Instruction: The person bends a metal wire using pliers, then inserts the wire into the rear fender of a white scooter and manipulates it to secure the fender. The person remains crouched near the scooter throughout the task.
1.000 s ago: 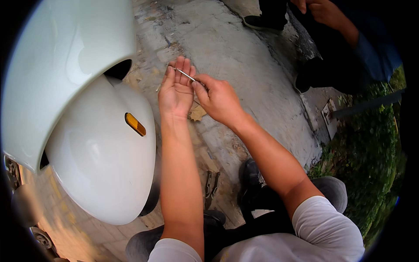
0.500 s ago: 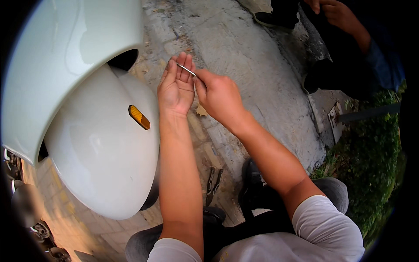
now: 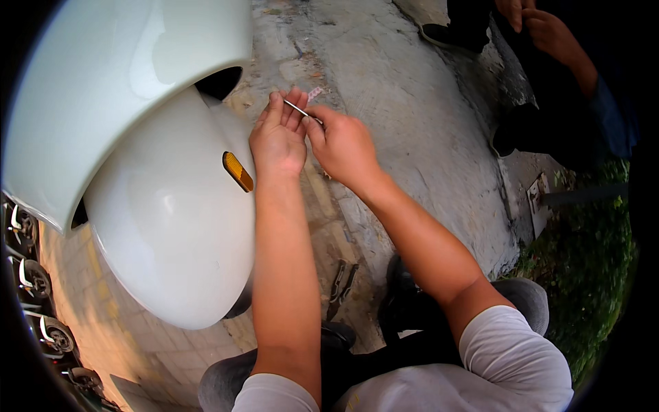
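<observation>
My left hand (image 3: 278, 141) is held palm up beside the white rounded fender (image 3: 171, 226), its fingers slightly curled and apart. The fingers of my right hand (image 3: 343, 145) are closed around a thin metal rod (image 3: 296, 108), which looks like a screwdriver shaft; any handle is hidden in my fist. The rod's tip points up and left over the left fingers, close to the thumb. Whether a small part lies at the tip, I cannot make out. An orange reflector (image 3: 237, 172) sits on the fender, left of my wrist.
Dark pliers (image 3: 341, 283) lie on the paving between my forearms. A glossy white body panel (image 3: 151, 55) arches over the fender. At upper right another person's hands (image 3: 542, 27) and dark shoes (image 3: 449, 38) show. Green bushes (image 3: 583, 275) border the right. Parked motorbikes (image 3: 41, 275) stand far left.
The view has shifted, so the fender and reflector sit further right and higher in the picture. My left fingers are a little more curled; the right hand keeps its grip on the rod.
</observation>
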Motion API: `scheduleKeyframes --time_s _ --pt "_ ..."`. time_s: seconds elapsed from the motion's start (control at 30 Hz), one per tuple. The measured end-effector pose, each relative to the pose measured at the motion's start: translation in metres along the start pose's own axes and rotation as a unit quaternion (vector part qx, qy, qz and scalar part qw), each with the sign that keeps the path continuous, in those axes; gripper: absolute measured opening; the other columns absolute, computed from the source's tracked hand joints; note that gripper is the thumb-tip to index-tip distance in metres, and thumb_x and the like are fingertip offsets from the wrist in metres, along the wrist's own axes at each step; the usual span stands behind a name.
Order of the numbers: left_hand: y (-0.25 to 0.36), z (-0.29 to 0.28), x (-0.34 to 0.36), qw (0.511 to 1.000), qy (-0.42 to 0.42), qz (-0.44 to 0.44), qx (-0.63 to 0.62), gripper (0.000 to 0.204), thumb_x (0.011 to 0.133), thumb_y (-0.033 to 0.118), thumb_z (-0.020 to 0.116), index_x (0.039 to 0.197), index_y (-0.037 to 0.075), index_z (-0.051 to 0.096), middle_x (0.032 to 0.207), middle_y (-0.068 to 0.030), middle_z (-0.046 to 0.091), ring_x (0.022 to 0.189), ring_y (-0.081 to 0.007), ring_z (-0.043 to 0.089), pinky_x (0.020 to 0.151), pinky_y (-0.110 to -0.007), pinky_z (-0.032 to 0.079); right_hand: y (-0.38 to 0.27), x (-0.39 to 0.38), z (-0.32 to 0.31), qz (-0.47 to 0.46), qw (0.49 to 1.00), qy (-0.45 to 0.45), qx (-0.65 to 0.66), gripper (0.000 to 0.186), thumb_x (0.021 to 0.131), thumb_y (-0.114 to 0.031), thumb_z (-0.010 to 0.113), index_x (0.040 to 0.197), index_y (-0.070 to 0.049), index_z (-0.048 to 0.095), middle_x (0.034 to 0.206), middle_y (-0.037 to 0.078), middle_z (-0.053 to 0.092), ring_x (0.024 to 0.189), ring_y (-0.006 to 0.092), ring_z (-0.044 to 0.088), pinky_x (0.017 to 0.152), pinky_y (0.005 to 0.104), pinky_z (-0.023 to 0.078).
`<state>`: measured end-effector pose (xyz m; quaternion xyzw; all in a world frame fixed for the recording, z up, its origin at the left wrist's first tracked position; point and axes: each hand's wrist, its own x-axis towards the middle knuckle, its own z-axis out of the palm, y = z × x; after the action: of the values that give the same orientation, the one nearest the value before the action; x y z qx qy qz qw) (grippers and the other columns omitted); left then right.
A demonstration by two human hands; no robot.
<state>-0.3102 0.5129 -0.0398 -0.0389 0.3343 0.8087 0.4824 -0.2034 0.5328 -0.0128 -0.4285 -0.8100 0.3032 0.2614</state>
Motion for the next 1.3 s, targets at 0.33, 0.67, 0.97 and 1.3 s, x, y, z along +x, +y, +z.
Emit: scheduleKeyframes --time_s 0.33,0.67,0.97,1.3 --pt "-0.001 0.01 0.015 0.977 0.095 0.098 0.166 0.023 0.096 0.014 0.049 0.108 -0.006 0.05 0.09 -0.0193 0.064 0.074 -0.0256 0.065 0.064 -0.033 0.054 0.023 0.01 0.061 0.049 0.939 -0.013 0.34 0.022 0.095 -0.015 0.048 0.108 0.001 0.055 0.101 0.022 0.066 0.094 0.0304 0.065 0.084 0.0369 0.048" --pt "0.007 0.009 0.053 0.852 0.172 0.178 0.462 0.029 0.099 0.014 0.037 0.114 -0.011 0.044 0.094 -0.0223 0.064 0.074 -0.0284 0.065 0.068 -0.037 0.054 0.022 0.033 0.091 0.131 0.789 -0.101 0.592 0.018 0.098 -0.013 0.049 0.108 0.0 0.058 0.106 0.009 0.064 0.097 0.0142 0.056 0.088 0.0287 0.045" --pt "0.017 -0.026 0.095 0.773 0.272 0.231 0.524 0.032 0.096 0.011 0.039 0.115 -0.013 0.048 0.109 -0.0299 0.061 0.092 -0.037 0.067 0.076 -0.04 0.055 0.019 0.046 0.096 0.155 0.741 -0.167 0.631 0.024 0.097 -0.012 0.051 0.117 0.0 0.059 0.109 0.008 0.065 0.097 0.0134 0.058 0.085 0.0273 0.046" --pt "0.003 0.004 0.075 0.813 0.253 0.209 0.48 0.032 0.097 0.012 0.038 0.114 -0.013 0.048 0.105 -0.0286 0.063 0.084 -0.0347 0.069 0.069 -0.039 0.057 0.032 0.05 0.098 0.154 0.736 -0.156 0.64 0.027 0.098 -0.013 0.05 0.121 0.0 0.058 0.112 0.008 0.064 0.098 0.0133 0.059 0.087 0.029 0.048"
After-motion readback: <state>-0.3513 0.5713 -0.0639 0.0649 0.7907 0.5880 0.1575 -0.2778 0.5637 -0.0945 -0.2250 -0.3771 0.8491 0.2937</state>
